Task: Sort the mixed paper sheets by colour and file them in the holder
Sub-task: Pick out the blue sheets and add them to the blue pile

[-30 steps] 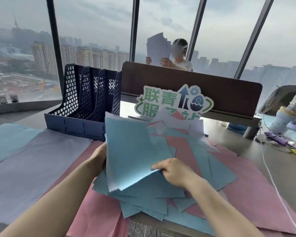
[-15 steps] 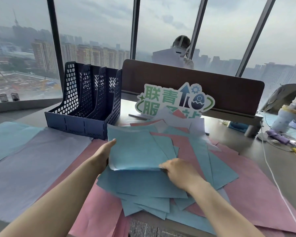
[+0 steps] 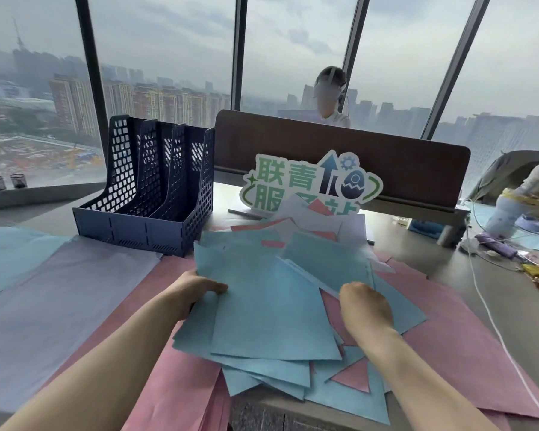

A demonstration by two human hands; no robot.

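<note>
blue sheets [image 3: 274,309] lowered flat; two hands: left hand [image 3: 191,290] grips, right hand [image 3: 365,306] reaches.

The grey surface [image 3: 495,303] is largely covered by big flat sheets: a blue one [image 3: 11,256] at far left, a lilac one [image 3: 59,306] beside it, and pink ones [image 3: 448,353] spreading under the middle and right. On these sit a navy slotted file holder [image 3: 147,206] (its compartments hold nothing visible) and a loose heap of blue, pink and white paper [image 3: 280,306]. A white cable [image 3: 492,325] trails along the right side.
</note>
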